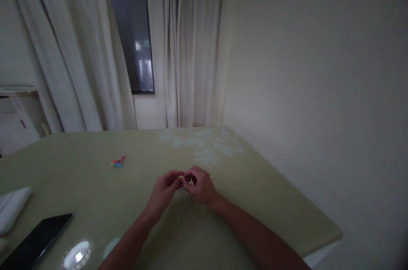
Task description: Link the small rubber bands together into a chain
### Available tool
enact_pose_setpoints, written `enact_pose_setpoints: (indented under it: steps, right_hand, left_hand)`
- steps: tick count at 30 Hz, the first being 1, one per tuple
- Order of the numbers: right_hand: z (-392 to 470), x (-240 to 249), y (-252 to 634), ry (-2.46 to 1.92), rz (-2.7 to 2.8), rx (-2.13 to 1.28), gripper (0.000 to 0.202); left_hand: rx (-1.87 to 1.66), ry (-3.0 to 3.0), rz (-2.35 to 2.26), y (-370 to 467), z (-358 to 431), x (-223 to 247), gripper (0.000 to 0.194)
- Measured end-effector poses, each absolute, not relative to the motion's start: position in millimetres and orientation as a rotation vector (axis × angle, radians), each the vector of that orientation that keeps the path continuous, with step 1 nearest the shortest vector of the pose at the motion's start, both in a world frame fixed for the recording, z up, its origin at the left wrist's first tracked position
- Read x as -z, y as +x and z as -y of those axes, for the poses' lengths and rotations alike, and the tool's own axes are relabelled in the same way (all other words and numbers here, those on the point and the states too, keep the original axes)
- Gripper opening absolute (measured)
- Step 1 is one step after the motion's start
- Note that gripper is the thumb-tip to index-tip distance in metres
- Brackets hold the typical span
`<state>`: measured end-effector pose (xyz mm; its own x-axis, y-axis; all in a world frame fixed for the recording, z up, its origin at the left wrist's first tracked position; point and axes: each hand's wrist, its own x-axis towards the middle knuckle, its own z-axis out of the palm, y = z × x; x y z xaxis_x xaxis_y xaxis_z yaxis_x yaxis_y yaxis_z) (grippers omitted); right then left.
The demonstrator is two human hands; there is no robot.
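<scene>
Above the middle of the table, my left hand point(165, 187) and my right hand point(199, 185) meet at the fingertips. Between them is a tiny yellowish piece point(180, 177), pinched by my left thumb and finger. My right fingers are pressed together right beside it; what they hold, if anything, is too small to name. Some small clear rings point(181, 217) lie on the table under and in front of my hands. A little pile of bright multicoloured pieces point(118, 161) sits farther back on the left.
The greenish table point(86, 185) carries a black tablet-like device point(38, 240), a white object point(12, 210) at the left edge and a round shiny item point(77, 255) near the front. A wall borders the table's right side; curtains hang behind.
</scene>
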<state>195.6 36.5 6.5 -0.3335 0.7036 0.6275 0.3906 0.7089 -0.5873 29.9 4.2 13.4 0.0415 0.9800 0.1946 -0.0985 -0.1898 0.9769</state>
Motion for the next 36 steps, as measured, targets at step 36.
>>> enact_pose_setpoints:
  steps: [36]
  right_hand:
    - [-40.4, 0.9, 194.6, -0.865, 2.24, -0.488, 0.007]
  left_hand:
    - [-0.581, 1.858, -1.231, -33.6, 4.0, -14.2, 0.089]
